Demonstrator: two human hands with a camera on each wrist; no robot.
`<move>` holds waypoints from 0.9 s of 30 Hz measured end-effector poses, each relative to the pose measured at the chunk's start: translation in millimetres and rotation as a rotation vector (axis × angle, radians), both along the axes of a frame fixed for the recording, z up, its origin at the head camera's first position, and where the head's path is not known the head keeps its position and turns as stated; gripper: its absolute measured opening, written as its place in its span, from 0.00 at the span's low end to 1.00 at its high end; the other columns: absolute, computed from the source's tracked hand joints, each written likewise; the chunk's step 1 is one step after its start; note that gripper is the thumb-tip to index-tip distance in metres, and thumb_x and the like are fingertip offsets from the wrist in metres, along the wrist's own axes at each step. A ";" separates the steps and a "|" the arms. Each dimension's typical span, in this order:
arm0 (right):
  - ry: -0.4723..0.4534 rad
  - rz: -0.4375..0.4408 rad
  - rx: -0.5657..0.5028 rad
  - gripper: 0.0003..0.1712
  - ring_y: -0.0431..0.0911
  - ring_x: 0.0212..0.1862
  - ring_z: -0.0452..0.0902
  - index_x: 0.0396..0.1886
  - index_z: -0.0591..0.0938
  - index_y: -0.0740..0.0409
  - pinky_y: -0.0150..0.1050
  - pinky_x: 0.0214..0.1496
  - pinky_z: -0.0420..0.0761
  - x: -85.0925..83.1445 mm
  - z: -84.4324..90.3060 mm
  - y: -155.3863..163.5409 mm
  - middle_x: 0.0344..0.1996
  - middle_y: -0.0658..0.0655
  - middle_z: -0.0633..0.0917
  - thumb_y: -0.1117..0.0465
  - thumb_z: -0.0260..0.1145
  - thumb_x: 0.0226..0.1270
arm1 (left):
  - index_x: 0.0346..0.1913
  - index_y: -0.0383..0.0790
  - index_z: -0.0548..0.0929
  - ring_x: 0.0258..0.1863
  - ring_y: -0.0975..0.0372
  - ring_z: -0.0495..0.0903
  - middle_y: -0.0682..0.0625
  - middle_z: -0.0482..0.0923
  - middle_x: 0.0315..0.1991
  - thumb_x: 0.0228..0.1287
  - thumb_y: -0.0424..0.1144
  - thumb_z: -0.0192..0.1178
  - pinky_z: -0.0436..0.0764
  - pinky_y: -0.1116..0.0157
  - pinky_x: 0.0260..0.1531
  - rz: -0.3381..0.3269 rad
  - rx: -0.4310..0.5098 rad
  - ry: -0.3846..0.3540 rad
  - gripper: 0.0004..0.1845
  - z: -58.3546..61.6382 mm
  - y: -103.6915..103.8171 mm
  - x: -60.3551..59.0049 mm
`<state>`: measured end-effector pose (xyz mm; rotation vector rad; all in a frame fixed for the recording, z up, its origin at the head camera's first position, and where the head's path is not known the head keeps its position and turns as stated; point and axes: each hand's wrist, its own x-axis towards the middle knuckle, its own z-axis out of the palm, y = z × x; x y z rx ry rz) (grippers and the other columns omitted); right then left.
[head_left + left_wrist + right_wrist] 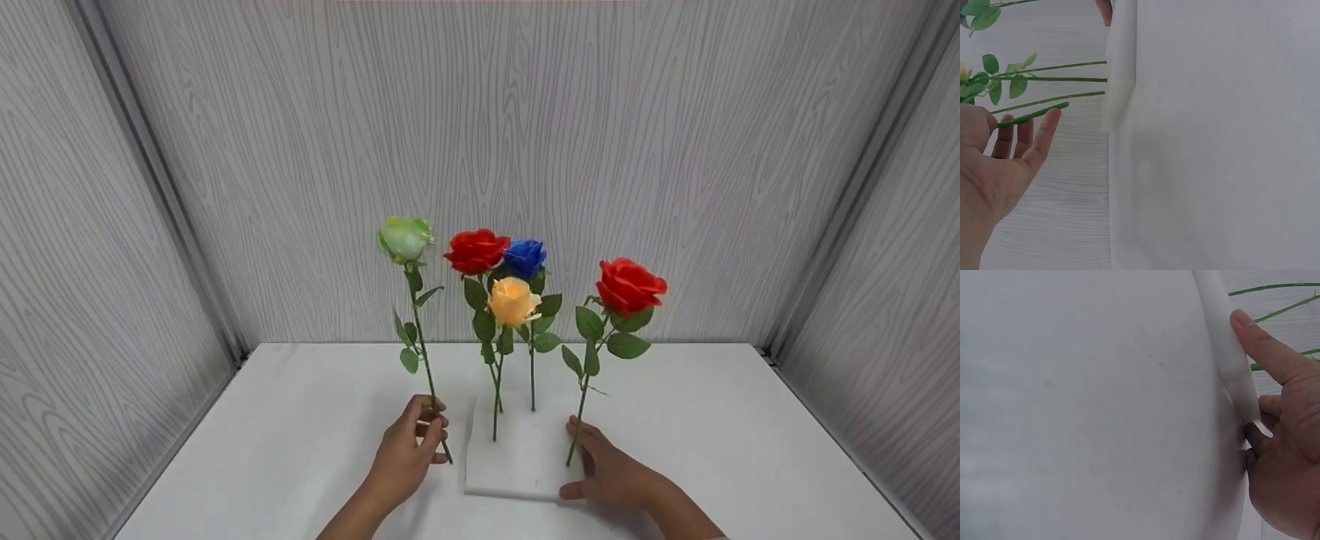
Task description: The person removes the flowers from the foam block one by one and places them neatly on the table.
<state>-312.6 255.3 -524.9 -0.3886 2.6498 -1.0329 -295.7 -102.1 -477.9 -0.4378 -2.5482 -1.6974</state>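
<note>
Two hands: left [403, 452] pinches green rose [406, 240]; right [613, 474], spread wide, touches white block [516, 472].

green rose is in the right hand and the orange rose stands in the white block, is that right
Not quite: the head view shows the green rose in the left hand, not the right hand. The orange rose does stand in the white block.

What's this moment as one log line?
left hand: holds green rose; right hand: grips white block; standing in block: two red roses, blue rose, orange rose
</note>
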 end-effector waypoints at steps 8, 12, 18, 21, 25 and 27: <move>-0.017 0.002 -0.014 0.70 0.66 0.90 0.43 0.90 0.53 0.57 0.69 0.89 0.50 0.1 -1.2 -1.0 0.90 0.61 0.49 0.41 0.84 0.59 | 0.63 0.41 0.72 0.52 0.48 0.84 0.39 0.79 0.53 0.86 0.34 0.52 0.93 0.65 0.40 0.023 0.000 -0.038 0.11 -7.9 -9.7 0.5; -0.020 0.012 -0.019 0.70 0.67 0.90 0.42 0.90 0.52 0.58 0.69 0.89 0.50 -0.1 -1.2 -0.6 0.90 0.61 0.48 0.41 0.84 0.60 | 0.64 0.41 0.71 0.52 0.48 0.84 0.36 0.78 0.56 0.85 0.34 0.53 0.94 0.63 0.40 0.021 0.026 -0.105 0.12 -9.3 -14.1 1.1; -0.033 0.010 -0.025 0.70 0.67 0.90 0.41 0.90 0.52 0.56 0.69 0.89 0.50 0.4 -0.9 0.7 0.91 0.60 0.47 0.41 0.84 0.60 | 0.65 0.42 0.70 0.53 0.50 0.84 0.36 0.77 0.57 0.83 0.34 0.55 0.94 0.57 0.40 0.003 0.068 -0.236 0.14 -9.5 -18.8 1.0; -0.027 0.005 -0.018 0.70 0.67 0.90 0.41 0.90 0.52 0.55 0.70 0.89 0.50 0.5 -0.8 1.0 0.90 0.60 0.48 0.41 0.84 0.60 | 0.65 0.41 0.70 0.52 0.50 0.83 0.35 0.77 0.56 0.83 0.34 0.55 0.94 0.57 0.40 -0.002 0.082 -0.265 0.14 -10.8 -19.9 0.0; -0.022 -0.004 -0.012 0.70 0.67 0.90 0.42 0.90 0.52 0.53 0.70 0.88 0.51 0.3 0.7 -0.1 0.90 0.60 0.48 0.41 0.84 0.60 | 0.65 0.41 0.70 0.53 0.50 0.83 0.35 0.77 0.57 0.84 0.33 0.55 0.94 0.56 0.40 -0.008 0.073 -0.300 0.14 -12.9 -22.5 -1.9; -0.025 -0.010 -0.013 0.70 0.67 0.90 0.41 0.90 0.52 0.53 0.70 0.88 0.50 0.2 1.3 -0.6 0.90 0.60 0.48 0.40 0.84 0.59 | 0.65 0.41 0.71 0.54 0.50 0.83 0.36 0.77 0.58 0.85 0.34 0.54 0.94 0.56 0.40 -0.013 0.057 -0.315 0.14 -14.6 -24.3 -3.0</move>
